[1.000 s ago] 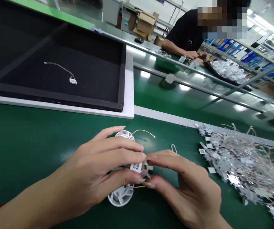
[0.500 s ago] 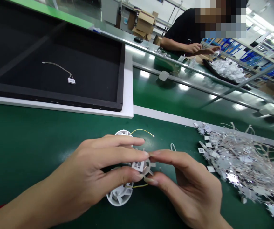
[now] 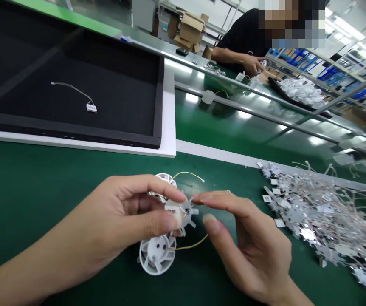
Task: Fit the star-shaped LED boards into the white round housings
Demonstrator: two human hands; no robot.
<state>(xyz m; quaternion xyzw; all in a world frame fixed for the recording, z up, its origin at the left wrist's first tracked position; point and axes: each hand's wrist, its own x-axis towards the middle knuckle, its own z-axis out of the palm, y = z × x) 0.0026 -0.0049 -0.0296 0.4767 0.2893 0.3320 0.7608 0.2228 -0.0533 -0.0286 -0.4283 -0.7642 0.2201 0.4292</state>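
Note:
Between thumb and fingers, my left hand [image 3: 116,225] pinches a small star-shaped part [image 3: 187,214] with a white labelled block on it. My right hand [image 3: 249,242] has its thumb and index finger apart; the index fingertip is at the upper edge of the star-shaped part. Below the held part, a round white spoked housing [image 3: 157,255] with a yellow wire lies on the green table [image 3: 74,174]. A second round white housing [image 3: 166,179], also with a yellow wire, lies behind my left fingers and is partly hidden.
A large pile of star-shaped parts with wires [image 3: 319,212] lies at right. The black tray [image 3: 160,106] holds one wired block [image 3: 91,108]. Across the bench, a person [image 3: 240,38] works near a heap of white parts [image 3: 304,91].
My right thumb has moved away from the star-shaped part, which has turned and shifted slightly left in my left hand. More of the lower housing shows. The other person's hands have come together.

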